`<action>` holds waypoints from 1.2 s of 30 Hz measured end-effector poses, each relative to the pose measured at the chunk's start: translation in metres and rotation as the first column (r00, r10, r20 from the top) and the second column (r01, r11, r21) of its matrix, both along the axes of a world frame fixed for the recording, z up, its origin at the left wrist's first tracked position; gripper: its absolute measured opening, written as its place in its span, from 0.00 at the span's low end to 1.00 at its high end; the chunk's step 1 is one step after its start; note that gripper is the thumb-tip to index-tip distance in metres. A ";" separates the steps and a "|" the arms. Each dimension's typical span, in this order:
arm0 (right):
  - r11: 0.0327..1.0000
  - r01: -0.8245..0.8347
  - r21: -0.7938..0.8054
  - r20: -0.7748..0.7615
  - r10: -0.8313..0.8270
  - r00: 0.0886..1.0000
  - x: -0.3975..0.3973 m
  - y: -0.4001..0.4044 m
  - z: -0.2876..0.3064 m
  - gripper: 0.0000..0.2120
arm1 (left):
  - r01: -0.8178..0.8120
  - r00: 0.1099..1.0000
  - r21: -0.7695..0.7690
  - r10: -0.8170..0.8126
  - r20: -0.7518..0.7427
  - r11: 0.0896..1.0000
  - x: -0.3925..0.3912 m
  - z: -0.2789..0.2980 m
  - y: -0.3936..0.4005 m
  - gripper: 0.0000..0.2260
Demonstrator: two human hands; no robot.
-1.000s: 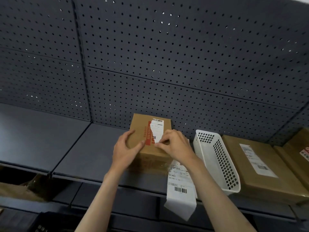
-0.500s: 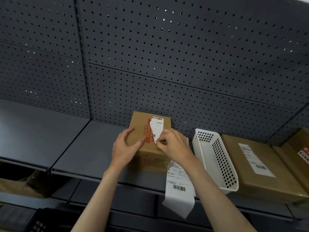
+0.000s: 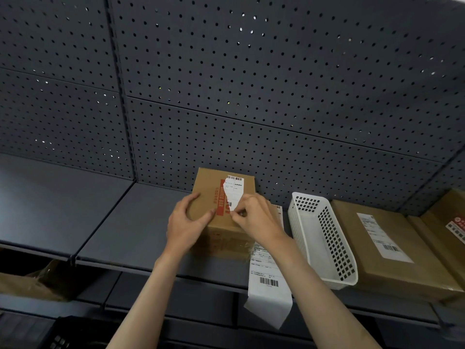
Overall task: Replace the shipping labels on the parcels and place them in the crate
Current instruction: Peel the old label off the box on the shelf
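A small brown cardboard parcel [image 3: 210, 192] stands on the grey shelf [image 3: 141, 235] against the pegboard. On its top sits a torn white shipping label [image 3: 235, 191] over a red printed strip. My left hand [image 3: 187, 226] grips the parcel's near left corner. My right hand [image 3: 256, 217] pinches the torn lower tip of the label. A strip of fresh white labels [image 3: 268, 280] lies beside the parcel and hangs over the shelf's front edge. A white perforated crate [image 3: 324, 238] stands just to the right.
Right of the crate lies a flat brown parcel [image 3: 392, 250] with a white label, and another box [image 3: 450, 222] sits at the far right edge. A crumpled brown bag [image 3: 32, 278] lies on the lower level at left. A dark crate [image 3: 50, 336] shows at the bottom left.
My right hand has shifted slightly along the label's torn lower edge, still pinching it. The left hand keeps its hold on the parcel. The view has drifted a little.
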State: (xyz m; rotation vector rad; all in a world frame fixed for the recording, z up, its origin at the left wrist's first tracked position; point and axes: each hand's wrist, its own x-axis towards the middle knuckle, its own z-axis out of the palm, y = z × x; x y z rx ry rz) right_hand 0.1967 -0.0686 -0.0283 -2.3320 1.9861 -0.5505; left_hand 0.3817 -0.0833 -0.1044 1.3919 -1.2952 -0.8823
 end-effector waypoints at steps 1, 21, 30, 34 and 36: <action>1.000 0.007 0.001 0.005 -0.007 1.000 0.000 0.000 0.000 0.09 | -0.002 1.000 0.001 0.002 -0.003 1.000 0.000 0.000 0.000 0.30; 0.993 0.119 -0.007 0.083 -0.118 0.990 0.009 0.006 0.004 0.07 | -0.019 1.000 0.004 0.019 -0.021 1.000 -0.004 0.001 0.000 0.31; 1.000 0.017 -0.013 -0.013 -0.017 1.000 0.013 0.020 0.011 0.08 | -0.007 1.000 0.001 0.007 -0.020 1.000 -0.003 0.000 0.001 0.32; 0.998 0.052 0.027 -0.111 -0.049 0.993 0.026 0.019 0.020 0.05 | -0.007 1.000 -0.007 0.007 -0.015 1.000 -0.002 0.000 0.001 0.33; 0.995 0.079 0.062 -0.139 -0.069 0.988 0.032 0.019 0.027 0.07 | -0.007 1.000 -0.009 0.006 -0.012 1.000 -0.002 -0.001 0.001 0.33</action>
